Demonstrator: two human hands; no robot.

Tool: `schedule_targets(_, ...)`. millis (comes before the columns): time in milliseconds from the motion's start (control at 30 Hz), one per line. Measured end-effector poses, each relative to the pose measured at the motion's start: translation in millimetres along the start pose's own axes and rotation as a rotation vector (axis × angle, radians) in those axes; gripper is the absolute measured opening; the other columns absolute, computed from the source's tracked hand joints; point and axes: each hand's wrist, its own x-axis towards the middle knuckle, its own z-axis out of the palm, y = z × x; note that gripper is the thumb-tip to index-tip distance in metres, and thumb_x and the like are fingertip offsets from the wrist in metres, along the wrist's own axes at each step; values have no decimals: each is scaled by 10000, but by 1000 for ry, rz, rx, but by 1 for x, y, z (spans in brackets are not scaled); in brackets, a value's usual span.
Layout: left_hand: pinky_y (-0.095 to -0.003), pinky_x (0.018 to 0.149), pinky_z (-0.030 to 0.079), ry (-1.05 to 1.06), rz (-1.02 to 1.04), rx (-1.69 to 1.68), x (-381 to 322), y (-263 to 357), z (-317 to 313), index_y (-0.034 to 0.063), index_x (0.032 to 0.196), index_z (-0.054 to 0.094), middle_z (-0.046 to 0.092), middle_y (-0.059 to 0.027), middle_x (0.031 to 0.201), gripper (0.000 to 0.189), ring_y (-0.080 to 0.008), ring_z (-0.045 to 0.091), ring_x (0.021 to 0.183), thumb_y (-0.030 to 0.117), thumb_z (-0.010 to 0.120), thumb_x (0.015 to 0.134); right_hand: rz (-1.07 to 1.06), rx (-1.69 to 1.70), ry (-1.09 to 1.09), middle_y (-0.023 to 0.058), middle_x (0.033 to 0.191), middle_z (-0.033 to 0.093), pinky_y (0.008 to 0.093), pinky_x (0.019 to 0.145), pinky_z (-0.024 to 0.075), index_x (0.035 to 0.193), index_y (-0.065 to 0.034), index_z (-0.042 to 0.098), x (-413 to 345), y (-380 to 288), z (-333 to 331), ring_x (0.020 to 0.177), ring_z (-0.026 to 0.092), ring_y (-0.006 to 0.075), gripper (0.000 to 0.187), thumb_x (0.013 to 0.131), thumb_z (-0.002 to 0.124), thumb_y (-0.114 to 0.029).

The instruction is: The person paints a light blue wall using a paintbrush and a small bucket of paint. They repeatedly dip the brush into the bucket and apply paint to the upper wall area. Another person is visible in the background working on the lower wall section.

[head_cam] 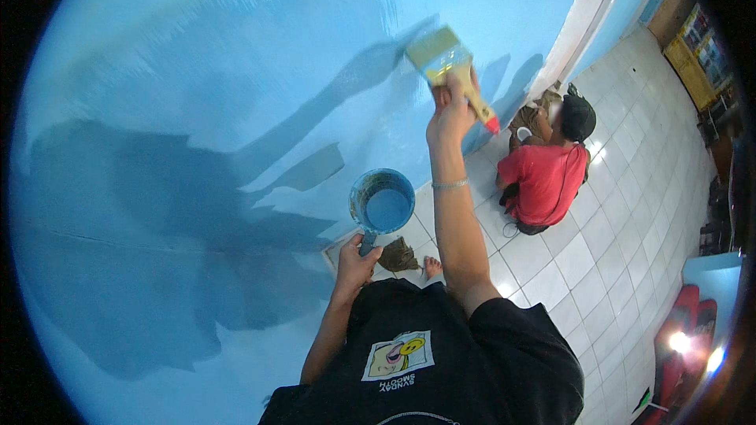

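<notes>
My right hand [453, 107] grips the wooden handle of a wide flat paintbrush [440, 56], held up close to a light blue wall [236, 71]. Whether the bristles touch the wall I cannot tell. The handle's end is red. Lower down, my left hand [356, 267] holds the handle of a round dipper [383, 200] with blue paint inside and smears around its rim. Darker brush strokes with ragged edges show on the upper wall, and shadows of my arms and body fall across it.
A co-worker [546, 180] in a red shirt and dark cap sits on the white tiled floor [567, 248] beside the wall, near brown cloth and a white cup [523, 134]. A crumpled brown cloth [399, 255] lies near a bare foot [433, 267]. Red objects [685, 330] stand at lower right.
</notes>
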Motion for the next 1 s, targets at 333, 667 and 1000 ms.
schedule_targets(333,-276,364,309,-16,-29,74,-4,7,-27,-32,1195,585,492,20,579,384,-73,435,430,116,707,862,-27,-17,44,169,1259,581,375,849,595,1410,-2,430,-15,10,16,1068,657,254,541,907,629,-36)
schedule_targets(667,-279,362,301,-1,-80,104,-1,18,-36,0,1057,595,501,6,567,244,-81,431,412,126,700,876,-3,-141,223,156,1183,618,323,701,609,1374,7,458,-15,17,29,924,688,239,545,877,676,-34)
schedule_targets(1000,-274,354,281,11,-120,-31,5,24,-35,16,976,577,486,18,550,214,-65,409,398,145,711,871,-33,-5,73,130,1188,625,329,756,591,1370,-10,480,-25,31,15,929,682,230,518,889,665,-57)
